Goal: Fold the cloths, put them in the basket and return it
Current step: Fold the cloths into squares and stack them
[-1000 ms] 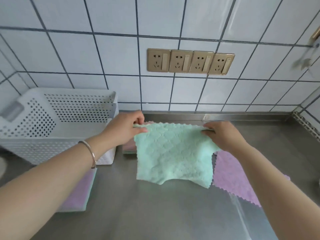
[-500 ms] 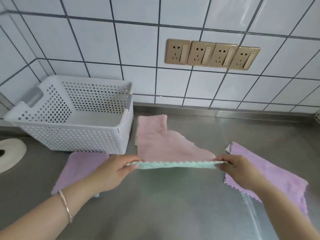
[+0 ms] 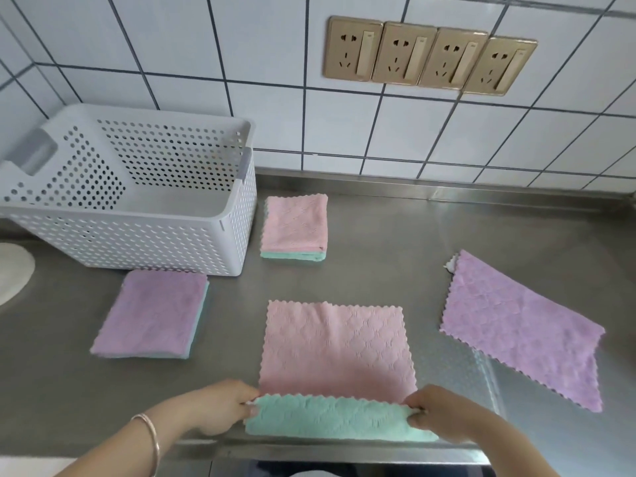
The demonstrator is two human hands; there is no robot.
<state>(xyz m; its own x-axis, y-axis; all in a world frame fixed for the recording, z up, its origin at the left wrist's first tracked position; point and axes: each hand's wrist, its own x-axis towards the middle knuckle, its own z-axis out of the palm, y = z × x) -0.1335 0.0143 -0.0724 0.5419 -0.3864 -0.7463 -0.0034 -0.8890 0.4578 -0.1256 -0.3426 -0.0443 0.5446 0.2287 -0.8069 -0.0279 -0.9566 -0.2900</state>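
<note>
Now pink-faced, green-backed cloth (image 3: 335, 352)

Steel counter (image 3: 395, 242): basket (image 3: 144, 242), two folded stacks (image 3: 294, 228) (image 3: 153, 313), two flat cloths (image 3: 335, 349) (image 3: 519, 330).

Both hands (image 3: 220, 406) (image 3: 435, 413) low, fingers pinched, wrists apart.

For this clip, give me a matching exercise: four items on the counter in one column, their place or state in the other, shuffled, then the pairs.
Things:
1. white basket
2. folded pink cloth
3. folded purple cloth
4. open purple cloth

Places or states:
A. lying unfolded at the right of the counter
B. just right of the basket, near the wall
C. in front of the basket, on the near side
D. standing at the back left, nothing visible inside

Pairs: 1-D, 2-B, 3-C, 4-A
</note>
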